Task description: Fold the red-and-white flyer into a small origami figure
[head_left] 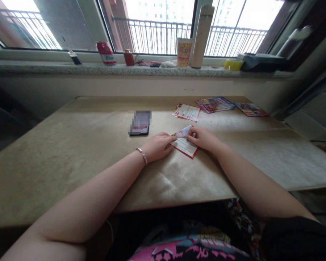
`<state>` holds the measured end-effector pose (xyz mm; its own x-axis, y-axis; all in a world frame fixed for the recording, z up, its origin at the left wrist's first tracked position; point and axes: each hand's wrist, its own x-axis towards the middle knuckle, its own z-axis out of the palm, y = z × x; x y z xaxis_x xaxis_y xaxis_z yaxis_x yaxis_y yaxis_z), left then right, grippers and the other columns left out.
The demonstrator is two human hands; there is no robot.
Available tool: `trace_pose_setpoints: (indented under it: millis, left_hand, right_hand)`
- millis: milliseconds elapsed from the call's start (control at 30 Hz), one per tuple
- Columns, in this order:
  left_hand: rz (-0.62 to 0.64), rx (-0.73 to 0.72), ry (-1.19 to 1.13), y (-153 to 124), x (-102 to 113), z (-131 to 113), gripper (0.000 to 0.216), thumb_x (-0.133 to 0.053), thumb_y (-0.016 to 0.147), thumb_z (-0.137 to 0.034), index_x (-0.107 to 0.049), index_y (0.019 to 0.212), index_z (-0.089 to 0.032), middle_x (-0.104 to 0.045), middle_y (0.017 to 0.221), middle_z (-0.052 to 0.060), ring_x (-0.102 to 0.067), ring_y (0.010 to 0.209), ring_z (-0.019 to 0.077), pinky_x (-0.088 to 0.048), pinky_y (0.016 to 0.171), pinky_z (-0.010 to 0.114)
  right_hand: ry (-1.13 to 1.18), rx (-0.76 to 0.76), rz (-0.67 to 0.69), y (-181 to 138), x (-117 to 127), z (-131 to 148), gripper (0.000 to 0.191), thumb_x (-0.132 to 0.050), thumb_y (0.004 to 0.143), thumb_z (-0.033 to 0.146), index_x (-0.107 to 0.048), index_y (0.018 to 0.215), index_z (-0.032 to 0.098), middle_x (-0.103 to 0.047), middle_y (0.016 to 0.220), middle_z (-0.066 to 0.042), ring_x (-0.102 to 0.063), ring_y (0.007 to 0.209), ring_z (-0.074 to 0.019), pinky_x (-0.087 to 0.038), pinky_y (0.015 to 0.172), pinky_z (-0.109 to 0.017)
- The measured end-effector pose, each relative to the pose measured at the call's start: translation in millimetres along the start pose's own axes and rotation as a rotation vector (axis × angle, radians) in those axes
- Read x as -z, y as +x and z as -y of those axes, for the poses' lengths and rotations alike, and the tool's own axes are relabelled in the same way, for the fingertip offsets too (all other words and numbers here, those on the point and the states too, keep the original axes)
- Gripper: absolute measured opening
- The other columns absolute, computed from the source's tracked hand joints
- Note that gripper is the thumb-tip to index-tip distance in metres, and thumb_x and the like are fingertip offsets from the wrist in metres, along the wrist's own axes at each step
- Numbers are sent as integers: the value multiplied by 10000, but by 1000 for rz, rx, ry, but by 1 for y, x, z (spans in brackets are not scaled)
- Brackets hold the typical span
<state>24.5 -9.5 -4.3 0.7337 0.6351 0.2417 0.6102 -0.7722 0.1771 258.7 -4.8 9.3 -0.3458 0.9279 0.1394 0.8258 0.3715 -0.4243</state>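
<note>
A red-edged printed card (185, 146) lies on the table between my hands, its far part a coloured picture and its near part white with text. It looks folded, though my fingers partly cover it. My left hand (161, 145), with a silver bangle at the wrist, holds the card's left corner under its fingertips. At the far right edge, the bent thumb and fingers of my right hand (200, 137) pinch the card. Just beyond it lies another white and red printed card (187, 112), perhaps a small stack.
A phone (140, 123) lies left of the cards. Colourful cards (215, 104) and a smaller pile (251, 109) sit at the back right of the table (70, 152). On the windowsill (97, 69) stand a red can (106, 53), a paper cup (184, 52) and a tall cylinder (202, 38).
</note>
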Motion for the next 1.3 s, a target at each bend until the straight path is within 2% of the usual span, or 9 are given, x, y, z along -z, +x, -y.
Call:
trace_pose_setpoints:
  millis: [233,367,500,600,800,900,1000,1167,1300]
  left_hand:
    - [-86,-12,38,1,-3,3,263,-499,894,-203,-653,1100,-147,-657,1143,106,-603,1045,208,-485,967,361]
    - [-73,-23,108,0,-2,1,254,-484,909,-208,-672,1063,-133,-683,1079,103,-614,1006,218,-498,938,365]
    - [-61,-21,156,1,0,-3,247,-480,915,-209,-676,1045,-134,-694,1062,97,-619,986,218,-500,927,365]
    - [-45,-12,162,1,1,-3,241,-481,915,-209,-675,1040,-139,-699,1054,97,-624,980,210,-499,923,356]
    - [-39,2,149,1,-2,-1,244,-492,918,-242,-670,1054,-144,-699,1058,105,-625,1001,216,-501,926,368]
    - [-41,14,155,2,-2,-1,248,-500,924,-257,-664,1069,-139,-694,1068,104,-620,1014,217,-496,937,367]
    - [-38,24,157,3,-2,-1,247,-497,932,-257,-663,1072,-139,-693,1067,103,-617,1015,216,-492,939,366]
    - [-54,11,137,3,0,-1,281,-441,955,-255,-682,1046,-141,-696,1050,101,-619,998,211,-489,932,365]
    - [-59,8,136,4,0,-1,298,-422,956,-243,-697,1011,-140,-701,1026,94,-625,970,203,-493,920,352]
  right_hand:
    - [-97,54,6,-1,0,-2,303,-530,857,381,-695,1074,249,-697,890,-28,-587,737,-155,-399,638,-257]
    - [-177,7,-17,1,-2,-7,286,-561,835,377,-738,1029,263,-694,953,-49,-615,827,-192,-452,700,-290]
    - [-239,173,-49,3,-3,-11,261,-577,832,347,-753,973,216,-678,1049,-84,-592,1005,-234,-452,903,-339]
    - [-245,253,13,2,0,-11,301,-584,834,355,-723,1046,194,-674,1090,-93,-588,1035,-240,-445,940,-351]
    - [-270,264,82,-5,8,1,498,-606,789,548,-675,1159,222,-641,1174,-109,-589,1063,-265,-424,945,-375]
    - [-347,206,101,-8,10,10,617,-539,771,681,-662,1185,240,-644,1170,-120,-586,1069,-302,-383,966,-435]
    - [-364,191,126,-10,12,15,653,-484,782,718,-642,1217,258,-635,1200,-118,-573,1101,-304,-364,976,-435]
    - [-313,265,142,-11,15,14,613,-525,781,677,-654,1196,245,-628,1246,-106,-562,1131,-305,-363,994,-433]
    - [-249,362,165,-10,17,14,361,-588,803,457,-709,1049,222,-678,1161,-73,-602,1065,-256,-353,1022,-412]
